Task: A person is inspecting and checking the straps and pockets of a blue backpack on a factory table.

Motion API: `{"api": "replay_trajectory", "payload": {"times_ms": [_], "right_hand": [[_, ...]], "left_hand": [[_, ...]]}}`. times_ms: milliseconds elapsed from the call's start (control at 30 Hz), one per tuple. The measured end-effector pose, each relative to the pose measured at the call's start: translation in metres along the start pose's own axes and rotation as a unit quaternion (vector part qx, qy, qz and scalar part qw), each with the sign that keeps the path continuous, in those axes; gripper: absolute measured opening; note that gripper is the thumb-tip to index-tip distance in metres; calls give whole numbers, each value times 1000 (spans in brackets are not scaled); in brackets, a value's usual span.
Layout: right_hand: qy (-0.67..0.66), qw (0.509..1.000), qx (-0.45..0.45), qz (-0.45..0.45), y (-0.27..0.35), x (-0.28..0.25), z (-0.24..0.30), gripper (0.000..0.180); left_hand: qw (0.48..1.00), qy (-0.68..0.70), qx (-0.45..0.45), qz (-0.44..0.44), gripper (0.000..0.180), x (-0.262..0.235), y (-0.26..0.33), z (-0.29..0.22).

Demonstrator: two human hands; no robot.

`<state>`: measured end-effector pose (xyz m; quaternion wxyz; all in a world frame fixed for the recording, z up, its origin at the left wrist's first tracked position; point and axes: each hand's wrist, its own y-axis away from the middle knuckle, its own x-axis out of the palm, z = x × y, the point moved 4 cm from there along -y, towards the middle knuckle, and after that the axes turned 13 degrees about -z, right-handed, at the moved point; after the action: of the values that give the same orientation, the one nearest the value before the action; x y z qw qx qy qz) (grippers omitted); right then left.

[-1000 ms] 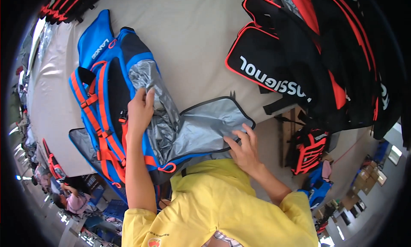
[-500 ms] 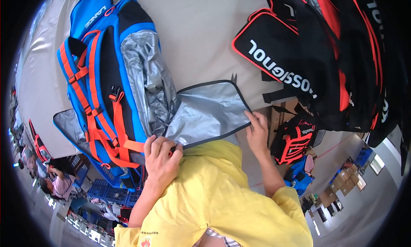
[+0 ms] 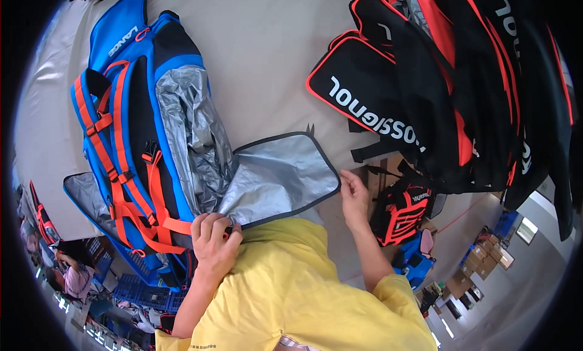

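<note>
A blue and black backpack [image 3: 159,117] with orange straps lies on the left of the table, its silver lining showing along the side. From its near end a silver-lined flap [image 3: 282,175] with black edging is folded out to the right. My left hand [image 3: 214,244] is closed on the bag's edge where the flap joins it, beside an orange strap. At the flap's outer edge, my right hand [image 3: 355,199] has its fingers bent together on the black trim. Behind the flap, the dark pointed tips of a tool [image 3: 310,130] stick out; the remainder is hidden.
Black bags with red trim [image 3: 379,96] are piled at the right of the pale tabletop [image 3: 255,59]. Below the table edge are a black and red backpack [image 3: 404,211] and blue crates [image 3: 143,293]. Cardboard boxes [image 3: 483,260] stand farther off. A person [image 3: 76,278] is at the lower left.
The whole view has shifted, so bags and table appear farther left. My right hand's fingers have slid from the flap's surface to its outer edge. My left hand keeps its hold.
</note>
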<state>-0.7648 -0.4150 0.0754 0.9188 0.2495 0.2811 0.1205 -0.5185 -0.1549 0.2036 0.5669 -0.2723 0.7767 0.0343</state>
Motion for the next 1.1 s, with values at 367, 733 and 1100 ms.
{"api": "replay_trajectory", "payload": {"times_ms": [367, 733, 1100], "right_hand": [[22, 995, -95, -1, 0, 9, 4, 24], [123, 978, 26, 164, -3, 26, -28, 22], [49, 900, -404, 159, 88, 173, 107, 68]], "left_hand": [[1000, -10, -16, 12, 11, -8, -3, -1], [995, 25, -24, -91, 18, -28, -4, -9], [968, -127, -181, -116, 84, -75, 194, 83]]}}
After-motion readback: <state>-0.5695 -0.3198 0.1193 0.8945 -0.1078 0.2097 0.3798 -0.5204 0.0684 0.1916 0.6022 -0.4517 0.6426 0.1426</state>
